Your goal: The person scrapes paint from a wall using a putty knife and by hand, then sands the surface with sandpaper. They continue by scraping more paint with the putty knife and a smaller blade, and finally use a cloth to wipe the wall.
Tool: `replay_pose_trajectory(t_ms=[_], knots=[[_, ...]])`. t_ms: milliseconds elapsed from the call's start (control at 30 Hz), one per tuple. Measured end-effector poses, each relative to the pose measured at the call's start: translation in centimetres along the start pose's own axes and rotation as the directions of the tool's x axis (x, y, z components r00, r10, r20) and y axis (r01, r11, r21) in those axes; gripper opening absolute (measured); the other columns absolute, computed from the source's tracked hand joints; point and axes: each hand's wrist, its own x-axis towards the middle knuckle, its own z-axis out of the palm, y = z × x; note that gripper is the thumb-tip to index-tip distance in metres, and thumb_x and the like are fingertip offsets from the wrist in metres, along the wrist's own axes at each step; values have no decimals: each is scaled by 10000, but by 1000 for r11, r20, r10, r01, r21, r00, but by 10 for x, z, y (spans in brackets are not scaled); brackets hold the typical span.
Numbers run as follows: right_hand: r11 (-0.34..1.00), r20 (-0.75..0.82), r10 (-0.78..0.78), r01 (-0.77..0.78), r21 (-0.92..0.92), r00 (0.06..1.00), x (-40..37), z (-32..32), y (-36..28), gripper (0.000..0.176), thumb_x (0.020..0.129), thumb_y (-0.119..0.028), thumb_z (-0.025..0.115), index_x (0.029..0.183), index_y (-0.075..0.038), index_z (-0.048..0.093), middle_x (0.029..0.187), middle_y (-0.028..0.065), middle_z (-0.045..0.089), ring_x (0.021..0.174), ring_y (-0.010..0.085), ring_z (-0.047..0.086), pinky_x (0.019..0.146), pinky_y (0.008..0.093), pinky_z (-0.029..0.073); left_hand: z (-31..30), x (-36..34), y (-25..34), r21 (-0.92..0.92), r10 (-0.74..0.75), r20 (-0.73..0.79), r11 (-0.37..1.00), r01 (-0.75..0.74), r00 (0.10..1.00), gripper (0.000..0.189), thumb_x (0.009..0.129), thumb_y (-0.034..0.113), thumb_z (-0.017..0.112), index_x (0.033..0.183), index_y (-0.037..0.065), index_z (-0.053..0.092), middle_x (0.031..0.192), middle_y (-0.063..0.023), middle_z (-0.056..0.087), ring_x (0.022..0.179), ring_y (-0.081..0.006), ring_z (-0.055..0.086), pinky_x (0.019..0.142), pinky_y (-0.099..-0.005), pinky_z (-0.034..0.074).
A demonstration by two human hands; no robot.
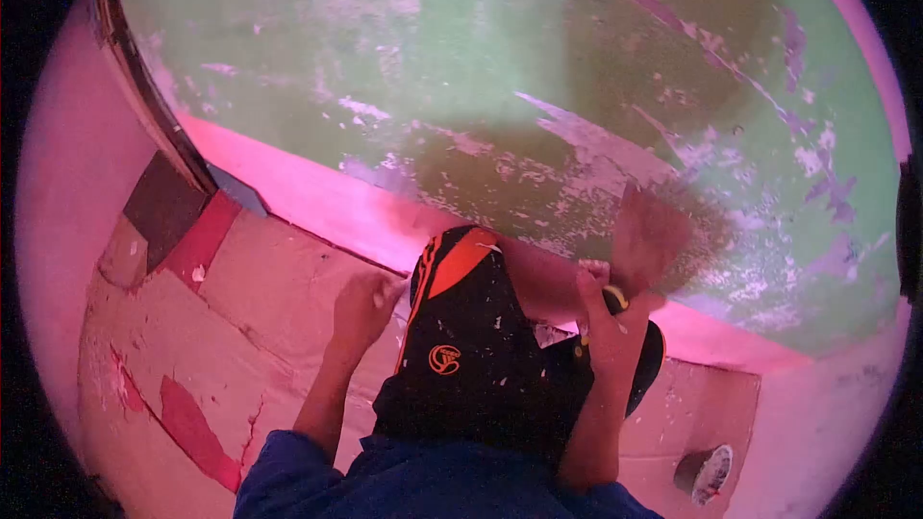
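Note:
My right hand (612, 322) is closed around the black and yellow handle of a broad scraper (652, 235). Its wide blade points up and lies against or just in front of the wall (481, 48), whose green paint is patched with pale, scraped-looking areas. The blade's exact contact with the surface cannot be made out. Beside my left knee, my left hand (365, 308) hangs with loosely bent fingers and nothing visible in it. My black shorts (481, 356) with orange trim carry small white specks.
Cardboard sheets (288, 279) cover the floor, with torn red patches at the left. A small tub (710, 474) with whitish residue lies at the lower right. A dark door-frame edge (144, 86) stands on the left. A pale band (298, 178) runs along the wall's foot.

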Motion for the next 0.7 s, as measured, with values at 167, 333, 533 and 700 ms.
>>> replay_pose_trajectory(t_ms=[167, 333, 533, 700], knots=[[998, 1, -23, 23, 56, 1000, 20, 10, -26, 231, 777, -172, 666, 893, 23, 624, 821, 67, 626, 714, 122, 549, 688, 254, 438, -43, 98, 118, 22, 497, -701, 732, -681, 512, 247, 675, 42, 712, 914, 68, 658, 810, -69, 592, 734, -221, 569, 622, -324, 466], [982, -23, -174, 176, 73, 984, 29, 11, -24, 195, 778, -157, 658, 842, 26, 634, 784, 58, 627, 680, 109, 546, 653, 254, 446, -31, 147, 157, 114, 515, -803, 628, -770, 301, 244, 637, 66, 753, 870, 79, 683, 814, -43, 596, 732, -188, 570, 642, -305, 449], [996, -18, 85, -86, -34, 996, 26, 6, -30, 155, 779, -148, 655, 828, -1, 641, 757, 48, 626, 672, 103, 549, 636, 252, 440, -3, 146, 168, 20, 383, -863, 677, -736, 329, 206, 650, 48, 745, 847, 74, 690, 782, -37, 608, 722, -183, 568, 675, -297, 421], [987, -45, -157, 158, 24, 987, 31, 8, -9, 152, 777, -149, 659, 819, -5, 640, 670, 26, 601, 559, 82, 501, 541, 252, 410, 7, 144, 178, -78, 227, -916, 707, -703, 330, 175, 632, 41, 744, 794, 71, 684, 766, -24, 596, 717, -176, 551, 659, -315, 377]])
